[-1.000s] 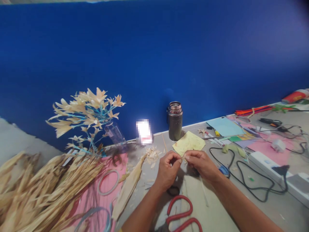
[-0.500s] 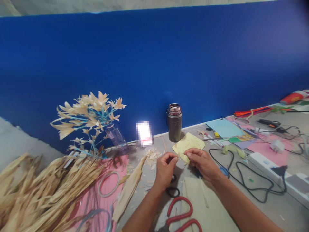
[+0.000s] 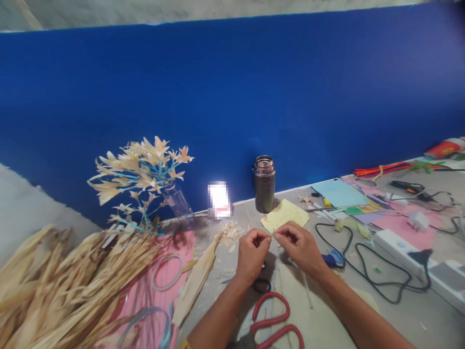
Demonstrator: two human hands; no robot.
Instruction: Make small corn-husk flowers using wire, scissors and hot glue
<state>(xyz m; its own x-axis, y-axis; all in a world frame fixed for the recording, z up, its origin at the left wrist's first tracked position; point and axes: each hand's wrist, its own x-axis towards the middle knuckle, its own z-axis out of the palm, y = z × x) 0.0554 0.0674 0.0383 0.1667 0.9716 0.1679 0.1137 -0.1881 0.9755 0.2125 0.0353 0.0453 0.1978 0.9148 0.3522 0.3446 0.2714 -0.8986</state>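
Observation:
My left hand (image 3: 253,254) and my right hand (image 3: 298,246) meet over the middle of the table, thumbs and forefingers pinched and almost touching. Whatever sits between the fingertips is too small to make out. Just beyond them lies a yellow paper sheet (image 3: 285,215) with small specks on it. Below the hands are scissors with red handles (image 3: 271,310) and the black loop handles of another tool (image 3: 261,285). A pale dry husk piece (image 3: 198,281) rests to the left, beside a heap of small cut husk pieces (image 3: 231,233).
A dark open flask (image 3: 265,186) stands against the blue wall. Left are husk flowers (image 3: 145,165) in a clear bottle and a pile of dry corn husks (image 3: 72,276). To the right lie a white power strip (image 3: 395,247), black cords and a glue gun (image 3: 407,186).
My right hand has moved slightly left and its fingertips have come closer to my left hand's. A blue object by my right wrist shows more now. The view has shifted slightly.

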